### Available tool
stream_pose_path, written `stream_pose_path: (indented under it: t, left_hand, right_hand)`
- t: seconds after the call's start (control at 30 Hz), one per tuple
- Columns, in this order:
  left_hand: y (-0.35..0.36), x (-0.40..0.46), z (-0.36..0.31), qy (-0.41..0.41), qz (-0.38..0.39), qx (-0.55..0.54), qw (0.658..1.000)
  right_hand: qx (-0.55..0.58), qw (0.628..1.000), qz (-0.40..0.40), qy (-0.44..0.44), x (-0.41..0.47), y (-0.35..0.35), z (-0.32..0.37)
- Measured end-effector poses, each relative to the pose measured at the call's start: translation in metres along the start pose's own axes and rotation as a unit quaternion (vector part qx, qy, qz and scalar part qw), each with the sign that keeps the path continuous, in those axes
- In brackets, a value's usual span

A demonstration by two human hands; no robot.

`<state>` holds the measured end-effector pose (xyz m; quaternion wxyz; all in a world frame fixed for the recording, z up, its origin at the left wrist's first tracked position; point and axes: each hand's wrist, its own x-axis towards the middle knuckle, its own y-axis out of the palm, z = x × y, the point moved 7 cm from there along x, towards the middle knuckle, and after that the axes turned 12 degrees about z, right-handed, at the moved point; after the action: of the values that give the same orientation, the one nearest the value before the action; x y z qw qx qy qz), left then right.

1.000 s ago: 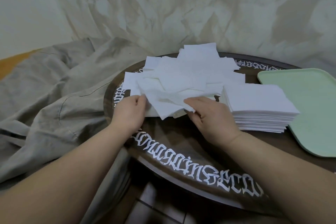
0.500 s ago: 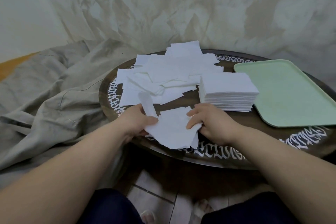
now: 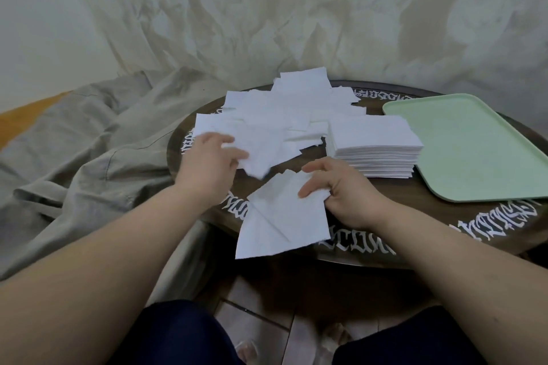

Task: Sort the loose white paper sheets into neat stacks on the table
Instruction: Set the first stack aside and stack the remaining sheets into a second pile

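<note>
Round dark wooden table (image 3: 296, 163) with white ornamental lettering around its rim, set before a crumpled pale backdrop sheet (image 3: 296, 15); tiled floor below. Right hand (image 3: 341, 191), centre of frame: thumb and fingers pinch the right edge of a small bundle of creased sheets (image 3: 281, 222), which hangs partly over the near table edge, one corner folded diagonally. Left hand (image 3: 207, 161), centre left: fingers loosely curled, tips touching the near corner of the loose pile (image 3: 267, 124); whether a sheet is actually gripped cannot be told, the hand being slightly blurred. Loose pile: overlapping white paper sheets at mixed angles, spread over the far and middle part of the table. Neat stack (image 3: 375, 148): squared white sheets, many layers deep, just right of the loose pile and touching it, just left of the tray. Pale green tray (image 3: 474, 151): rectangular, rounded corners, right of frame, on the table. Grey-beige cloth (image 3: 74, 151): rumpled, left of frame, beside the table. Dark trouser legs at bottom edge.
</note>
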<state>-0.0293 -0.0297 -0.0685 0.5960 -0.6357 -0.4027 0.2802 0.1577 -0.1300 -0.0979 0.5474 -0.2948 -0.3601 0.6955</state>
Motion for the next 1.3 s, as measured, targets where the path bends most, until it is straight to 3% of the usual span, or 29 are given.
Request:
stream_pose_path:
  t: [0.07, 0.1, 0.2, 0.33, 0.53, 0.67, 0.87, 0.97, 1.07, 1.23, 1.3]
  left_hand:
    - [0.032, -0.008, 0.006, -0.023, 0.12, 0.032, 0.992]
    - [0.04, -0.013, 0.005, -0.017, 0.137, 0.012, 0.99]
    - [0.046, -0.023, -0.012, 0.042, 0.15, -0.077, 0.985]
    - [0.057, -0.023, -0.031, 0.07, 0.203, -0.08, 0.973]
    - [0.047, -0.021, -0.05, 0.104, 0.169, -0.117, 0.973]
    - [0.067, -0.021, -0.037, 0.07, 0.22, -0.043, 0.972]
    - [0.062, -0.012, -0.001, 0.001, 0.146, -0.026, 0.989]
    - [0.052, -0.009, 0.004, -0.041, 0.105, -0.004, 0.994]
    - [0.046, -0.009, 0.004, -0.041, 0.077, -0.053, 0.995]
    - [0.045, -0.012, 0.008, -0.042, 0.058, -0.105, 0.992]
    - [0.036, -0.015, 0.01, -0.037, 0.014, -0.159, 0.987]
  right_hand:
    - [-0.038, 0.999, 0.037, 0.012, 0.002, 0.008, -0.007]
    - [-0.048, 0.997, 0.049, 0.021, 0.002, 0.011, -0.011]
    - [-0.052, 0.997, 0.043, 0.046, 0.002, 0.007, -0.018]
    - [-0.029, 0.999, 0.022, 0.04, 0.004, 0.002, -0.014]
    - [0.069, 0.996, -0.065, 0.005, 0.01, -0.009, -0.009]
    - [-0.042, 0.998, 0.041, 0.031, 0.015, 0.012, -0.013]
    - [-0.163, 0.978, 0.104, 0.076, 0.003, 0.011, -0.022]
    - [-0.172, 0.979, 0.069, 0.081, 0.0, 0.002, -0.015]
    - [-0.143, 0.986, 0.04, 0.077, -0.001, -0.002, -0.001]
    - [-0.239, 0.949, 0.17, 0.112, 0.002, 0.034, 0.004]
    - [-0.25, 0.948, 0.168, 0.106, 0.005, 0.037, 0.004]
